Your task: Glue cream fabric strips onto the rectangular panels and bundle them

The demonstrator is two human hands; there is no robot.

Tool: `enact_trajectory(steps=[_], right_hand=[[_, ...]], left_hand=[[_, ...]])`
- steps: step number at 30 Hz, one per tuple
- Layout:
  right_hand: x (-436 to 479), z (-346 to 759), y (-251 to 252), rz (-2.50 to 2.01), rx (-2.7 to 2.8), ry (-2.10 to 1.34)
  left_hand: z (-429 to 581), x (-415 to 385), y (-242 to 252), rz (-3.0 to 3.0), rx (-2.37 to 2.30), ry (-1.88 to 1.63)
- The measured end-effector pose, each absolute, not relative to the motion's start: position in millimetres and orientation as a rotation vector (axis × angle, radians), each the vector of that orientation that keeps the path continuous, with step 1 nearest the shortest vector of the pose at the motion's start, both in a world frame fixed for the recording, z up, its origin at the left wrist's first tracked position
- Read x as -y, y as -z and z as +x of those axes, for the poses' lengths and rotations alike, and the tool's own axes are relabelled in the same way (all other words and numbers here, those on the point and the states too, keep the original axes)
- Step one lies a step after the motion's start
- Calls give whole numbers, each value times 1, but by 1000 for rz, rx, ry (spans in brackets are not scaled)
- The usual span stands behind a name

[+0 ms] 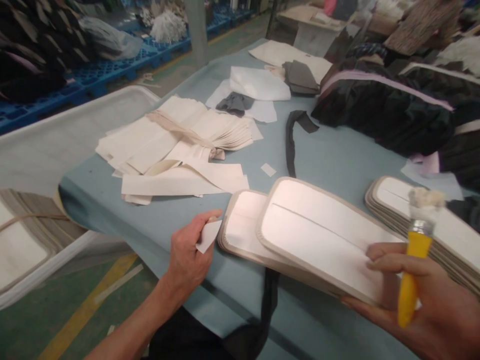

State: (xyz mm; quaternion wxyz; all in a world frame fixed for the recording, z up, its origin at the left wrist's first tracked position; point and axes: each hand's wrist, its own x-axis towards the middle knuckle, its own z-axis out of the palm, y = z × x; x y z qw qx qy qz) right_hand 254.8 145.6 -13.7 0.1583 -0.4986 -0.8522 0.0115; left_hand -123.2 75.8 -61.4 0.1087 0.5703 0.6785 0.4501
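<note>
My left hand (191,250) is closed on a small white slip (209,236), its fingertips close to the left end of a stack of rounded panels (242,220). My right hand (431,295) grips a long white panel (318,225) with a beige edge and a thin line along its middle. That panel is tilted and overlaps the stack. Also in my right hand is a brush (414,260) with a yellow handle, its bristles up and clotted with whitish stuff. A second stack of similar panels (390,192) lies to the right, partly behind the brush.
Tied cream sheets (180,130) and loose strips (168,182) spread over the blue-grey table (150,220). A black strip (290,145), a white scrap (268,170) and black bundles (382,110) lie farther back. At left stands a white bin (93,112) containing panels. Another person's sleeve (423,25) shows top right.
</note>
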Motion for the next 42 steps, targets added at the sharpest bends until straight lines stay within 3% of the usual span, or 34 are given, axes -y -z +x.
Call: enact_trajectory(steps=[7,21,29,36,42], right_hand=[[-158,183,4,-976,2699,144],[-158,189,13,-1016,2696,-180],[-162,186,12,-1041,2684,-237],[-151,193,9,-1145,2394,-460],[-125,144,-6,-1257,1694,-869]], left_hand=[[-125,-74,63,1623,-1838,-1437],[-131,-71,70,1899,-1514,-1459],[-132,-74,65,2087,-1534,-1229],[-132,-73,64,2088,-1561,-1196],[-138,-72,62,2140,-1526,-1124]])
